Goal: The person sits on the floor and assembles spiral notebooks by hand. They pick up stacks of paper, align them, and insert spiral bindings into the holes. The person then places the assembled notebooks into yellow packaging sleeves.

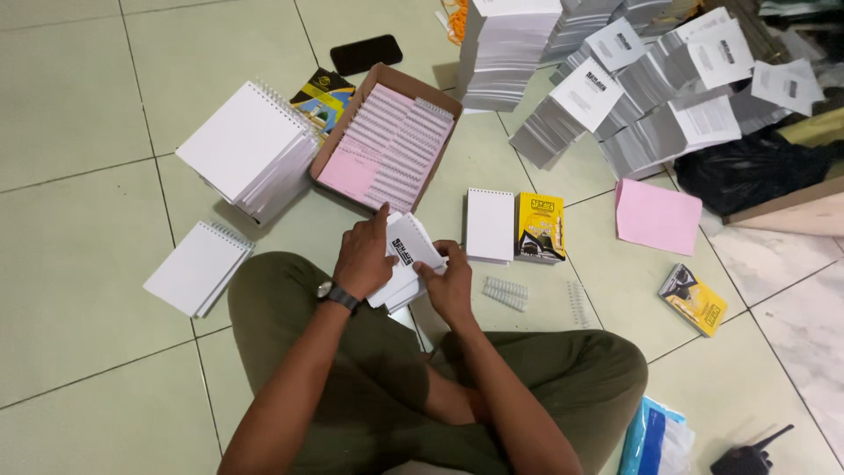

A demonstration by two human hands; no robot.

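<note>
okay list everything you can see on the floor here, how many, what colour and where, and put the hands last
small stack of white printed pages: one, white, held in both hands
open cardboard box of white wire binding combs on pink sheets: one, brown, ahead of the hands
white spiral-bound notepads: one stack far left, one pad near left, one pad centre
yellow-and-black printed covers: one stack centre, one right
loose pink paper sheets: one pile, right
loose white wire combs: two, below the centre pad
white page stacks: many, top right
black flat phone: one, top
black plastic bag: one, right
black handheld radio: one, bottom right
left hand: wears a wristwatch, grips the stack
right hand: grips the stack
</note>
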